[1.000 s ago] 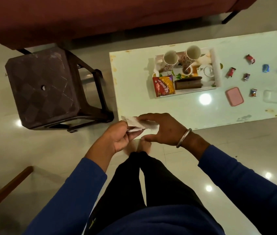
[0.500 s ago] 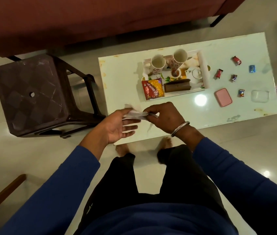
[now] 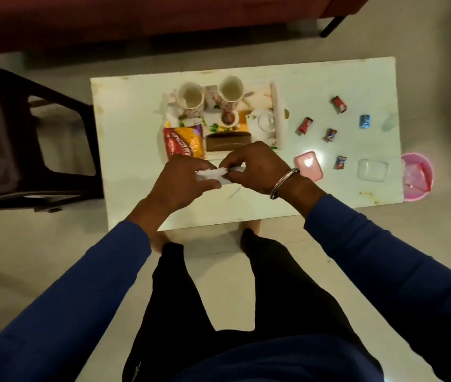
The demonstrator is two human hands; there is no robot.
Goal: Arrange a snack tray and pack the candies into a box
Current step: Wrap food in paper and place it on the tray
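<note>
A low white table (image 3: 136,139) stands on the pale floor (image 3: 53,244). On its far middle rests a tray (image 3: 277,117), and to the right of that five wrapped candies lie scattered, well apart: a red one (image 3: 339,104) farthest back, a blue one (image 3: 364,121), another red one (image 3: 305,125), a dark one (image 3: 329,134) and one nearer the front (image 3: 339,162). Near the front right lie a pink lid (image 3: 312,172) and what looks like a clear box (image 3: 372,170)
</note>
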